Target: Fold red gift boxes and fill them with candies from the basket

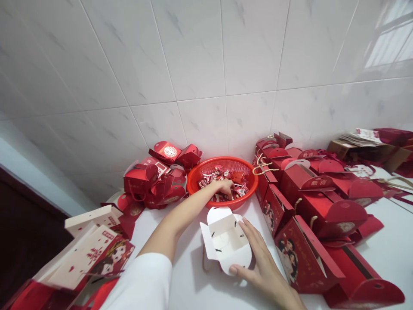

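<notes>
My left hand (226, 187) reaches into a red plastic basket (192, 183) of small wrapped candies (240, 189). Its fingers curl down among the wrappers, their tips hidden, so what they pinch is not visible. Just in front of the basket, an open gift box (226, 241) stands on the white table, its white inside and raised flaps facing up. Along the box's right side, my right hand (261, 260) grips it, thumb on the near flap and fingers at the far edge. No candy shows inside the box.
Rows of red gift boxes (318, 211) with rope handles crowd the right. More red boxes (140, 178) are piled at the back left, with cream boxes (92, 254) nearer me. Flat card pieces (361, 137) lie far right. A tiled wall (200, 56) stands behind.
</notes>
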{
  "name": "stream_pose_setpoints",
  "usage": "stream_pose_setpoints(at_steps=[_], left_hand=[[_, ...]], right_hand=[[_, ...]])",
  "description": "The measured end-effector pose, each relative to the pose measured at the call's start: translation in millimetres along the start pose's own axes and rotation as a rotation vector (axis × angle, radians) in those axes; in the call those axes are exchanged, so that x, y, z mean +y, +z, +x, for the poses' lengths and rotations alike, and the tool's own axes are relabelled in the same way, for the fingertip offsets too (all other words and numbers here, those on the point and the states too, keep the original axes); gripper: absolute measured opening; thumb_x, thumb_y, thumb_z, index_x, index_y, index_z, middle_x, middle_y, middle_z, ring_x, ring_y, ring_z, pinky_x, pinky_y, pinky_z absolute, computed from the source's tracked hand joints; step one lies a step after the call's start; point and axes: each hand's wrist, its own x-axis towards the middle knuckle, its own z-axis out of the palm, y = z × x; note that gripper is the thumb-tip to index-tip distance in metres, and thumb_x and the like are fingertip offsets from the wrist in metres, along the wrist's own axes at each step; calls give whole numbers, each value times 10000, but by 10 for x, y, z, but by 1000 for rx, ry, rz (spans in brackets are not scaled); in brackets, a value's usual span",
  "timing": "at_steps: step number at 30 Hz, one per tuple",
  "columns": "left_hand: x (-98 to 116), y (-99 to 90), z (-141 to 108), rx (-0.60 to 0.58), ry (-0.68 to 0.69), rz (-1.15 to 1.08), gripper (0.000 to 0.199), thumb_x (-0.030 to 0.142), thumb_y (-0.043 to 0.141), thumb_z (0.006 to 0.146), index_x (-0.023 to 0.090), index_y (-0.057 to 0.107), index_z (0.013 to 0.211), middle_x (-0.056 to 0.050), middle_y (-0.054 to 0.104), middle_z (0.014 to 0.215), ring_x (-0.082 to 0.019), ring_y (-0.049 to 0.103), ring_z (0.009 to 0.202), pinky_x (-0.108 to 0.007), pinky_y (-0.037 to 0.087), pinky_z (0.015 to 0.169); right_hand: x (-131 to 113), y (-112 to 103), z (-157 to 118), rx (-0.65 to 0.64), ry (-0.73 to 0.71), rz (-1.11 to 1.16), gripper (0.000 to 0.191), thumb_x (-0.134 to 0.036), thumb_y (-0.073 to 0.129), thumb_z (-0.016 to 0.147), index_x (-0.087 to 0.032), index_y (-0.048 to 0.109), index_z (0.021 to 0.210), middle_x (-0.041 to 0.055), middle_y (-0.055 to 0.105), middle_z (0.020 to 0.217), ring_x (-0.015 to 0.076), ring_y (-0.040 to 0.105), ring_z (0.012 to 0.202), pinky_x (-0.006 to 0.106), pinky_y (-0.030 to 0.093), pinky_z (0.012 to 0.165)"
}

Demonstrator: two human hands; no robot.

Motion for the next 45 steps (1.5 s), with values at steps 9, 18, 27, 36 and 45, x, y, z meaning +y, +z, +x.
stream_pose_setpoints(at_steps=[9,18,27,36,45], left_hand=[[-62,-266,-138,153,-23,-332,142,246,541,844,162,588,740,-48,682,751,-171,651,719,-251,516,640],[-295,-397,-399,-228,-97,-485,292,282,859,601,150,673,783,-23,683,647,-132,567,515,-262,493,526],[-392,-108,-318,-115,-73,-625,413,245,869,612,172,704,984,19,693,682,-113,569,525,-227,458,531],[-335,-350,-519,-64,3,-893,384,490,687,863,153,695,1047,-71,773,857,-141,675,697,-273,545,717],[-295,-343,-634,-92,40,-725,185,253,647,824,157,705,970,-54,758,792,-149,676,685,-294,555,741]], right_hand=[[4,-4,5,-6,10,21,967,-540,732,807,-264,239,1592,124,210,1655,353,190,1527,565,240,1218],[19,2,3,-1,8,13,951,-543,721,818,-268,244,1593,125,220,1653,368,195,1524,571,253,1212],[48,18,-11,-1,5,23,956,-531,725,818,-292,223,1596,110,206,1658,367,193,1525,584,256,1209],[51,6,-10,5,-11,21,959,-557,716,825,-288,217,1598,105,217,1656,354,201,1525,573,262,1210],[24,4,0,17,-34,18,936,-542,717,830,-294,232,1591,102,237,1652,338,235,1518,552,286,1205]])
